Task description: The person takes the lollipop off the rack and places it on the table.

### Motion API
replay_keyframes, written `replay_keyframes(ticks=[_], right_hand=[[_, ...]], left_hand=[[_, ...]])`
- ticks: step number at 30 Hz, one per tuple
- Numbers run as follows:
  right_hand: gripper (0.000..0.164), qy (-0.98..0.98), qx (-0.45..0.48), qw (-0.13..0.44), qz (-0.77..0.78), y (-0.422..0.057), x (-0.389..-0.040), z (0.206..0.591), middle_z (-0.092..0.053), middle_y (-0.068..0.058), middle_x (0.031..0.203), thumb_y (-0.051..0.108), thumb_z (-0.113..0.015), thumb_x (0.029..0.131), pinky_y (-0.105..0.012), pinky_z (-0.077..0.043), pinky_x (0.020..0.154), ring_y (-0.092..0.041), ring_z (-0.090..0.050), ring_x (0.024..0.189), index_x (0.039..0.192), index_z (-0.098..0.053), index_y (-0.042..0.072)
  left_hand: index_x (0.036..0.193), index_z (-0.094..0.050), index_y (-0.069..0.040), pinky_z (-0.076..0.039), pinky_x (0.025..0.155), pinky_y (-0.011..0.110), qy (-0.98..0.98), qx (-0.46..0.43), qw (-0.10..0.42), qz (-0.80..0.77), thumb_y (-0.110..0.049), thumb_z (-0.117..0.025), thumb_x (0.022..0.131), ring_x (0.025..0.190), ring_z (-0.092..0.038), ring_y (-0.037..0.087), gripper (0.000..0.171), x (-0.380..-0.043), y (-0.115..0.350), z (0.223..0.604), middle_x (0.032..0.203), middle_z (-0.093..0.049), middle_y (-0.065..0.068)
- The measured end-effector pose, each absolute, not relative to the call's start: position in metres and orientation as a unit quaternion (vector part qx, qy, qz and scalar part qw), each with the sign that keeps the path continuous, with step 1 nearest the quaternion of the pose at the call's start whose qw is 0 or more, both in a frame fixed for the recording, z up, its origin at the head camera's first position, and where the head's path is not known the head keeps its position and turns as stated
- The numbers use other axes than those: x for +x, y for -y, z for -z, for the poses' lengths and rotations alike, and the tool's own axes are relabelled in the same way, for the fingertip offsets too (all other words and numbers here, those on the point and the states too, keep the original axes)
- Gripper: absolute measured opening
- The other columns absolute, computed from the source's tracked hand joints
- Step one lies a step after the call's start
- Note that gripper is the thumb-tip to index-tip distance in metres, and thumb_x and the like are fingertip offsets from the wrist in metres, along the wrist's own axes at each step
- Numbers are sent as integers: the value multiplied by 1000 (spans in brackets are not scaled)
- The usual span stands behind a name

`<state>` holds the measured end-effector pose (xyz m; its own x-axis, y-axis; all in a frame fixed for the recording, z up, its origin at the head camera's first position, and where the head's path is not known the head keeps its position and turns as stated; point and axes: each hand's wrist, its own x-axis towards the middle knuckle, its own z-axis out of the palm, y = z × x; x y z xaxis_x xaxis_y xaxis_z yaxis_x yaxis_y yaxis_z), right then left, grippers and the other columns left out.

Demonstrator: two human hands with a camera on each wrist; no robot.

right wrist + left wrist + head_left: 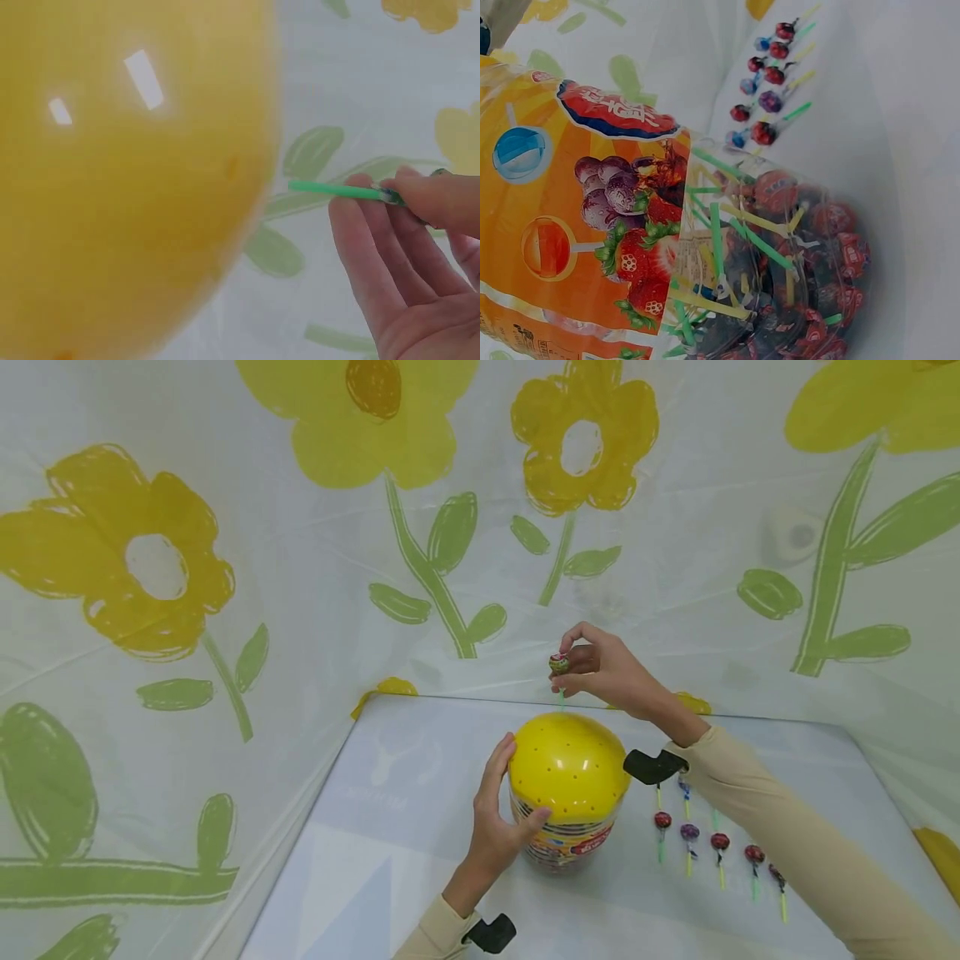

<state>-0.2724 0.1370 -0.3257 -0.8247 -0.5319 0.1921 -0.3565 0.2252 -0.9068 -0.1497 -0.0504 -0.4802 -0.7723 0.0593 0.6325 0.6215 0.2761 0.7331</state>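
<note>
A large jar [577, 843] with a domed yellow lid [566, 752] stands on the table; small holes dot the dome. My left hand [491, 835] holds the jar by its left side, thumb at the front near the lid's lower edge. Above the lid's far side, my right hand [615, 672] pinches a wrapped lollipop [558, 663], head up. In the right wrist view its green stick [322, 188] points at the dome with a gap between. Through the jar's clear lower part [772, 255], many lollipops show in the left wrist view. The left hand is outside that view.
Several lollipops [720, 842] lie in rows on the white table [360, 835] to the right of the jar, partly under the right forearm. A white cloth [300, 618] printed with yellow flowers hangs behind and at the left of the table.
</note>
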Motion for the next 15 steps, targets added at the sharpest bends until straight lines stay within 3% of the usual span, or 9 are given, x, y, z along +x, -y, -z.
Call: replay_keyframes(ticks=[15], right_hand=[[35, -811, -238, 38, 532, -205, -232, 329, -64, -19, 98, 8, -71, 84, -37, -59, 68, -31, -65, 77, 112, -51, 5]], left_hand=[[145, -32, -8, -31, 110, 44, 747, -228, 262, 567, -51, -59, 86, 133, -38, 27, 78, -150, 48, 481, 152, -29, 9]])
